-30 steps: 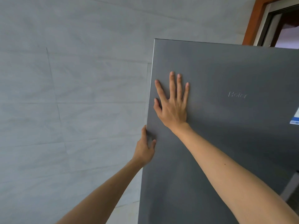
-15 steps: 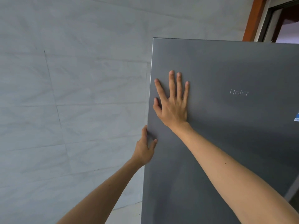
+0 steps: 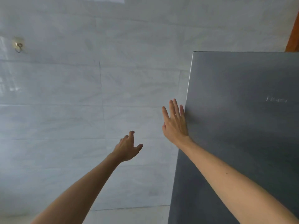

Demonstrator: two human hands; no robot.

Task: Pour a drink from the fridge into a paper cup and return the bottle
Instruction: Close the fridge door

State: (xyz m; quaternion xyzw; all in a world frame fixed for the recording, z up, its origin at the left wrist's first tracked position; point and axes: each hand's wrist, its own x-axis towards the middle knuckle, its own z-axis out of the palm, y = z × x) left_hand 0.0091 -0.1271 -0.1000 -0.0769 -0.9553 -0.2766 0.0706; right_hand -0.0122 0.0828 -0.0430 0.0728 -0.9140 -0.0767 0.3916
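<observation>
Head view: the grey fridge door (image 3: 242, 126) fills the right side, closed flat, with a blurred raised logo (image 3: 276, 99) near its upper right. The right hand (image 3: 175, 123) is spread flat, fingers together and pointing up, at the door's left edge; it grasps nothing. The left hand (image 3: 127, 147) hangs in the air left of the door, apart from it, fingers loosely curled and empty. Behind both is a pale tiled wall (image 3: 80, 94) with a small hook (image 3: 19, 45) at upper left. No bottle or cup shows.
</observation>
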